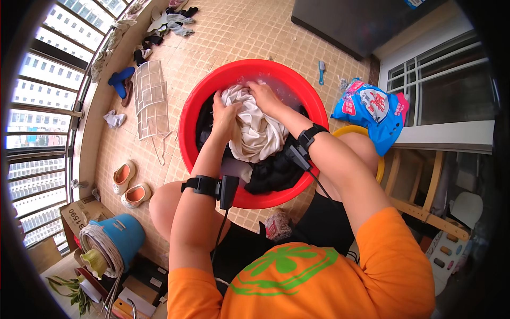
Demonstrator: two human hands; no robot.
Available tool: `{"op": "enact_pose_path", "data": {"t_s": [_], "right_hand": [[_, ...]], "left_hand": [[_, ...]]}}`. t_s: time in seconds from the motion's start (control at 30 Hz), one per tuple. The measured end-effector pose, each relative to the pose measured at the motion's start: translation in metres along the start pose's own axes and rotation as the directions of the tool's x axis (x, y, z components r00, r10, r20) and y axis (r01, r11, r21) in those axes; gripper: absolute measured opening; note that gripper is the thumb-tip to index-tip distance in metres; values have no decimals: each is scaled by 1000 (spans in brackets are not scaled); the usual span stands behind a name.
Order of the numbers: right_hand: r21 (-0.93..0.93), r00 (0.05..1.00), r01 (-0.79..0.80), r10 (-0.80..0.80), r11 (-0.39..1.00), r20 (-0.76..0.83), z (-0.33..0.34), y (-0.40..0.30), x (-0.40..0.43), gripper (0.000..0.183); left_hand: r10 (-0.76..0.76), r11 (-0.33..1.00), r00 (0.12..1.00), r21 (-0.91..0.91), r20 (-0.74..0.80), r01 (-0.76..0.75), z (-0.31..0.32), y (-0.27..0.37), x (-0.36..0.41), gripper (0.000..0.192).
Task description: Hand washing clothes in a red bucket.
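Note:
A red plastic basin (255, 203) stands on the tiled floor between my knees, holding cloudy water with some suds, dark clothes and a bunched white cloth. My left hand (225, 115) grips the left side of the white cloth (259, 131), thumb on top. At the cloth's upper edge, my right hand (265, 95) is closed on a fold, its fingertips partly hidden in the fabric. Black wet clothing (275, 173) lies under and below the white cloth, towards me. Another pale cloth shows at the basin's lower left.
A blue detergent bag (368, 109) lies right of the basin, with a blue-handled brush (321, 72) on the floor above it. Leftward are a mesh sheet (150, 99), clogs (135, 194), slippers (119, 83) and scattered socks. A blue bucket (127, 235) stands lower left.

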State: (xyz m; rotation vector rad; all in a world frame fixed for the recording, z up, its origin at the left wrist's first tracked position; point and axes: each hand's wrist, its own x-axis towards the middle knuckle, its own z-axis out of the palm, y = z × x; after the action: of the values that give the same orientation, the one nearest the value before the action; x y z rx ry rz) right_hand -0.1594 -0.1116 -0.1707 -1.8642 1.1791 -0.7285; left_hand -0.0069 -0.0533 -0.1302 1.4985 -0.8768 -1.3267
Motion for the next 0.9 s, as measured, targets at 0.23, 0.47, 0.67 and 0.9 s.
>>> {"op": "enact_pose_path", "data": {"t_s": [0.23, 0.47, 0.67, 0.9], "right_hand": [[39, 936, 248, -230, 968, -266, 10, -104, -19, 18], [-193, 880, 280, -332, 940, -339, 3, -129, -29, 15], [-66, 880, 154, -167, 986, -445, 2, -140, -22, 18], [-10, 888, -14, 8, 1000, -460, -11, -136, -12, 17]], "left_hand": [[-261, 767, 955, -571, 140, 293, -15, -14, 11, 66], [294, 820, 948, -542, 125, -183, 23, -43, 8, 31], [-268, 670, 953, -684, 142, 290, 22, 28, -28, 32], [-354, 663, 906, -621, 231, 417, 28, 51, -39, 34]]}}
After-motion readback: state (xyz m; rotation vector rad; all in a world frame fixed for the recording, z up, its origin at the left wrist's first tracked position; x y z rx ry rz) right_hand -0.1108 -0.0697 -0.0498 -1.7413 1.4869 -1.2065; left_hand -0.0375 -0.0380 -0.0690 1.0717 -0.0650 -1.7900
